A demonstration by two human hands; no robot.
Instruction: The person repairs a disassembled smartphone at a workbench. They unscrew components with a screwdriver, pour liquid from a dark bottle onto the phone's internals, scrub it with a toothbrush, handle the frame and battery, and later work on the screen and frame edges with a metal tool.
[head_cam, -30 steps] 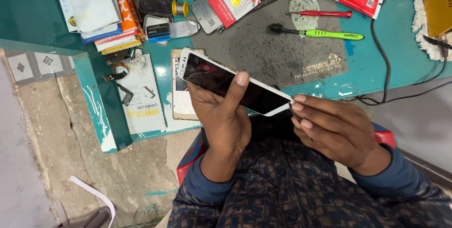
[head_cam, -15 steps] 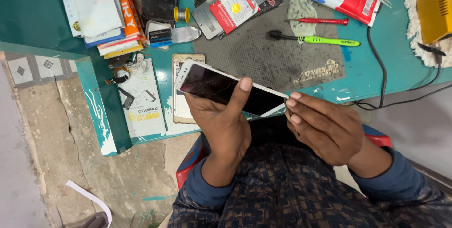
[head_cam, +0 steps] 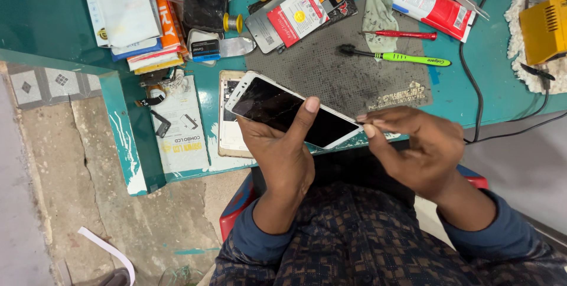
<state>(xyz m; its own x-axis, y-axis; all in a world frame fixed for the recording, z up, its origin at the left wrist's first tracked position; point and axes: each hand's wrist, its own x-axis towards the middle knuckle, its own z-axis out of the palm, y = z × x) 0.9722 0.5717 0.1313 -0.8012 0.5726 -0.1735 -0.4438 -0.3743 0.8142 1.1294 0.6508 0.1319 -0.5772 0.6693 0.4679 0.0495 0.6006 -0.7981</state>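
Both hands work one cracked phone (head_cam: 289,112); left hand (head_cam: 282,150) grips it, thumb across; right hand (head_cam: 416,150) apparently pinches its end.

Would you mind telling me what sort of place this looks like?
Probably a phone repair bench: the left hand holds a cracked phone over a teal worktable with a grey repair mat, a red screwdriver and an opened phone.

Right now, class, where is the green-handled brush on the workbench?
In the head view, the green-handled brush lies upper centre-right on the dark work mat, just below the red screwdriver, beyond the phone and apart from both hands.
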